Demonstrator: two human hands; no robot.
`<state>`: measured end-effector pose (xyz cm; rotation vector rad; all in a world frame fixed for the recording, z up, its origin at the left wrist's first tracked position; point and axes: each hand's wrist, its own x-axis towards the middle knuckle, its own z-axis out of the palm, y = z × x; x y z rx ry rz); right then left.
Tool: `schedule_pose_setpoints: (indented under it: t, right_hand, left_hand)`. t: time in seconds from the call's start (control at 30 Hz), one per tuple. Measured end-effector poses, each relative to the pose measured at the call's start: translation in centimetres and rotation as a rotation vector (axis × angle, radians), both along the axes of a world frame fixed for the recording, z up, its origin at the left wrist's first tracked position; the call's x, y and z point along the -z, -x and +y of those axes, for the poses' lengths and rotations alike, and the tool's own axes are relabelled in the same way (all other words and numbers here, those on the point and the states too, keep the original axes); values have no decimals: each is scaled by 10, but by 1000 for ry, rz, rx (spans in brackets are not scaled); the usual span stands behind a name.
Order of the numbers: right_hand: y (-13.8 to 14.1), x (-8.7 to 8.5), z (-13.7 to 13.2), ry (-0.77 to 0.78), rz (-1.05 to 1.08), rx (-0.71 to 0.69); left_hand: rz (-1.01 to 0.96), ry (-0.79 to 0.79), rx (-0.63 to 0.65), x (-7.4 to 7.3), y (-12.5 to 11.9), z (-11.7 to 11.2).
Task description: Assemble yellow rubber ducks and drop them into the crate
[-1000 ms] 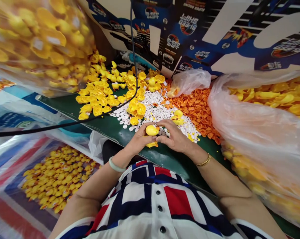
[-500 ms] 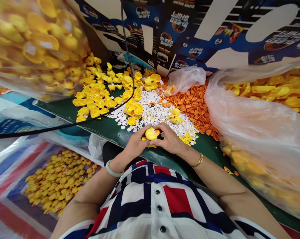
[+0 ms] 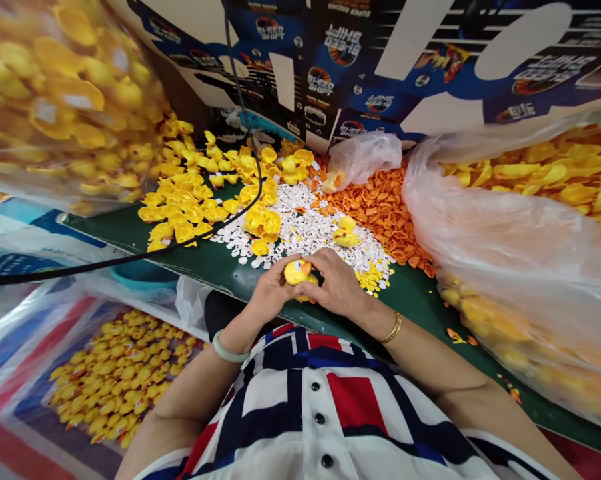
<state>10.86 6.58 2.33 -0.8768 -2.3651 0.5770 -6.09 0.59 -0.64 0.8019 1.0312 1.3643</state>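
Observation:
Between my two hands is a yellow toy duck (image 3: 296, 272) with an orange beak and a white eye piece, held near the table's front edge. My left hand (image 3: 271, 288) grips it from the left, fingers curled. On the other side my right hand (image 3: 339, 283) is closed around it, with its fingers by the beak and the thumb low on the body. Just beyond lie a heap of white eye pieces (image 3: 310, 223) and a pile of orange beak pieces (image 3: 380, 207). Small yellow pieces (image 3: 374, 277) sit right of my hands. Another yellow duck part (image 3: 346, 233) rests on the white heap.
Yellow shell halves (image 3: 180, 200) cover the table's left side. A black cable (image 3: 253, 133) hangs across them. Large plastic bags of yellow parts stand left (image 3: 70, 93) and right (image 3: 495, 227). Below left, a striped bag (image 3: 30, 373) contains many ducks. Printed cardboard (image 3: 350, 73) stands behind.
The duck has turned between my hands, so its white eye piece and more of its lower body now show. The view has shifted slightly.

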Motion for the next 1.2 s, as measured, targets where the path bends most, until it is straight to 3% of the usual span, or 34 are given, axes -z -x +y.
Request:
schedule_pose_setpoints:
  t: [0.13,0.27,0.4,0.57,0.8,0.9,0.97,1.1,1.2]
  right_hand:
    - [1,-2,-1,64,13,-19]
    - [7,1,-8,97,-19,5]
    - [9,3,-11,5,-92,54]
    - [9,5,-14,-89,-160,95]
    - [8,10,-19,-150,-171,154]
    - [4,6,-13,-154,-166,127]
    - [2,4,-10,-158,-180,67]
    - [4,8,-10,-163,-162,19]
    - [9,18,-15,-176,-144,38]
  left_hand:
    - [-333,53,-60,-1,-2,10]
    - [-374,79,-95,-8,-9,13]
    - [-303,64,-163,-18,-17,18]
    - [-149,121,-343,-24,-29,30]
    - [-237,130,-273,-18,-31,33]
    - [-268,73,-137,-16,-19,32]
    - [-187,33,-79,-15,-10,31]
    - [81,-11,-181,-10,-4,32]
    - [164,-44,-258,-8,-9,33]
